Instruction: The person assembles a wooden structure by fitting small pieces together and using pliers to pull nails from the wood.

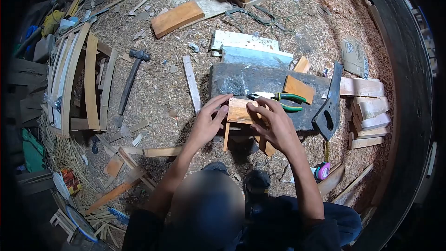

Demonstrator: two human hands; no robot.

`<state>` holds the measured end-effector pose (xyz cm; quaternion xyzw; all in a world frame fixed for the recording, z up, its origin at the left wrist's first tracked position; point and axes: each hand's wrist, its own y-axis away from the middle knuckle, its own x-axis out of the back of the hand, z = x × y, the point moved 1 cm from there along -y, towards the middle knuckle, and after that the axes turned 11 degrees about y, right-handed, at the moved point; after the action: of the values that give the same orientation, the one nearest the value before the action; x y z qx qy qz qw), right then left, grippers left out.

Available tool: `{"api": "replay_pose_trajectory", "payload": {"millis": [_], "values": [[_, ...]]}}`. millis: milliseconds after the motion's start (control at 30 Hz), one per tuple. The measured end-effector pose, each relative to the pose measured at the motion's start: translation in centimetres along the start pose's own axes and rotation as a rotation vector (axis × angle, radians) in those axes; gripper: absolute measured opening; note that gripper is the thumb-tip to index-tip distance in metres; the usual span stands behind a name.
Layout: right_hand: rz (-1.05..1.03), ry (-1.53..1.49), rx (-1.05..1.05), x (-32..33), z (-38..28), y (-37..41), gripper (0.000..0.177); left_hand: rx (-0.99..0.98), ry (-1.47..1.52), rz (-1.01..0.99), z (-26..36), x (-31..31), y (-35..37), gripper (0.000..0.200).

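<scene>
Between my two hands is a small wooden piece (241,110) with a flat, pale top and thin strips pointing down below it. The fingers and thumb of my left hand (210,117) press its left edge. My right hand (275,122) grips the right edge, fingers curled over the top. The piece sits at the near edge of a dark, worn wooden block (227,81). Just beyond it lie pliers (290,102) with green and black handles, partly over a small orange-brown wood offcut (298,88). The underside of the held piece is mostly hidden.
A handsaw (331,107) leans on the block's right end, near stacked curved wood pieces (371,116). A pink tape measure (322,171) lies nearer me. To the left are a hammer (131,79) and a slatted wooden frame (88,83). Shavings and offcuts cover the ground.
</scene>
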<state>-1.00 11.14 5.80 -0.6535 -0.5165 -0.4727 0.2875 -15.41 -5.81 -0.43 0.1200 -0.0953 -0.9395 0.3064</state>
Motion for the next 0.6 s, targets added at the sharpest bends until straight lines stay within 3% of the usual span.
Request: {"api": "replay_pose_trajectory", "payload": {"millis": [167,367,433,600], "values": [[0.027,0.034,0.004,-0.3,-0.2,0.0,0.051,0.054,0.064,0.008,-0.5,0.3,-0.4,0.041],[0.169,0.159,-0.064,0.2,-1.6,1.2,0.066,0.021,-0.021,0.054,-0.6,0.3,-0.7,0.041],[0.083,0.089,-0.34,0.3,-1.7,2.0,0.074,0.023,0.015,0.054,-0.8,0.3,-0.7,0.041],[0.198,0.052,-0.35,-0.7,-1.5,2.4,0.05,0.096,0.103,0.083,-0.8,0.0,-0.5,0.036]]}}
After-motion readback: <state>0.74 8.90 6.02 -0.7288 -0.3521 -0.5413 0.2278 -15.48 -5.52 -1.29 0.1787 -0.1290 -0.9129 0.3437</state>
